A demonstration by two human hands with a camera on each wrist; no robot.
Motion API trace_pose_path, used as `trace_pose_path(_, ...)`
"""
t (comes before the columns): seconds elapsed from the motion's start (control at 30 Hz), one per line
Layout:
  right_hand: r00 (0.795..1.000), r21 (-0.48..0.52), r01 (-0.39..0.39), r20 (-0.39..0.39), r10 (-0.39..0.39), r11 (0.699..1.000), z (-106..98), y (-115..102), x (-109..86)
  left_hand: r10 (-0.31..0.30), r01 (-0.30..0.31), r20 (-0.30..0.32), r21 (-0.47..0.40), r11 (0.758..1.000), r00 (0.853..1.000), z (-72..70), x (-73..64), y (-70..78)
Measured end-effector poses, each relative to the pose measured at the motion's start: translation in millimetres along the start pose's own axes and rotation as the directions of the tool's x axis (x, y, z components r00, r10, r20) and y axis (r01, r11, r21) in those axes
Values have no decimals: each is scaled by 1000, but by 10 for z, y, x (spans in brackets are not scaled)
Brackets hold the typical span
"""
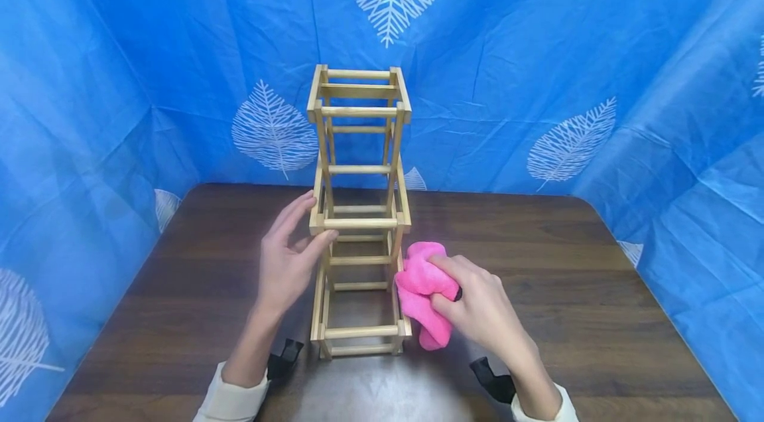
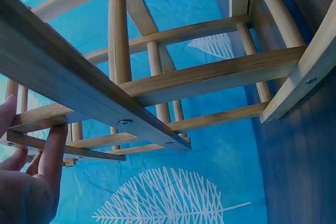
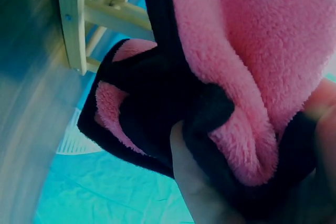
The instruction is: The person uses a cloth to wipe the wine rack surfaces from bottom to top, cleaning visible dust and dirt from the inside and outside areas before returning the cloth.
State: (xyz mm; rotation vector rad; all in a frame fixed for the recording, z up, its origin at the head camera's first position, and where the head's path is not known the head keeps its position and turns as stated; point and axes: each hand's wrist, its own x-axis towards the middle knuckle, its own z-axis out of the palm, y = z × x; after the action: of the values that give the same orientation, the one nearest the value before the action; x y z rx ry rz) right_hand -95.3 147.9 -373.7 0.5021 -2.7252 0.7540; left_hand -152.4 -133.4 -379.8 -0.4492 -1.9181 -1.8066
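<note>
A tall, light wooden rack (image 1: 361,223) with several tiers of rails and rungs stands upright in the middle of the head view. My left hand (image 1: 290,263) grips the left end of its middle tier, thumb at the front and fingers along the side rail. In the left wrist view, that hand (image 2: 39,182) pinches a corner of the frame. A fluffy pink cloth (image 1: 424,279) is bunched in my right hand (image 1: 480,306), right beside the rack's lower right side. Black edging on the cloth (image 3: 252,40) shows in the right wrist view, where its folds hide much of the hand.
The rack stands on a dark wood-grain table (image 1: 525,243). Blue fabric (image 1: 489,30) with white leaf prints hangs behind the table and along both sides. Black straps (image 1: 284,357) are worn at both wrists.
</note>
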Motion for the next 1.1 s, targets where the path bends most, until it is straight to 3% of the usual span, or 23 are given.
trace_pose_path(0.13,1000,-16,28,1,-28,999,-48,-75,-95,1,-1,-3,-1,1000,1000,-2,3,-2)
trace_pose_path(0.33,990,-84,134,-40,-138,987,-70,-167,-174,3,-3,-2,-19,1000,1000,-7,1,-9)
trace_pose_path(0.5,986,-100,147,-59,-153,984,-51,-195,-192,2,-2,-1,-23,1000,1000,-9,-2,-14)
trace_pose_path(0.6,974,-133,192,-94,-205,972,-42,-227,-212,4,-4,3,-28,1000,1000,-7,-1,-15)
trace_pose_path(0.73,928,-177,304,-168,-334,936,-29,-322,-222,14,-14,3,-24,1000,1000,1,0,-21)
trace_pose_path(0.87,887,-191,367,-224,-405,910,-32,-457,-224,13,-13,-12,-1,1000,1000,11,-10,-34)
trace_pose_path(1.0,814,-176,475,-284,-507,862,-47,-636,-225,12,-12,-31,21,1000,999,23,-19,-44)
trace_pose_path(1.1,762,-167,574,-250,-597,802,12,-796,-203,21,-19,-46,28,999,999,22,-15,-38)
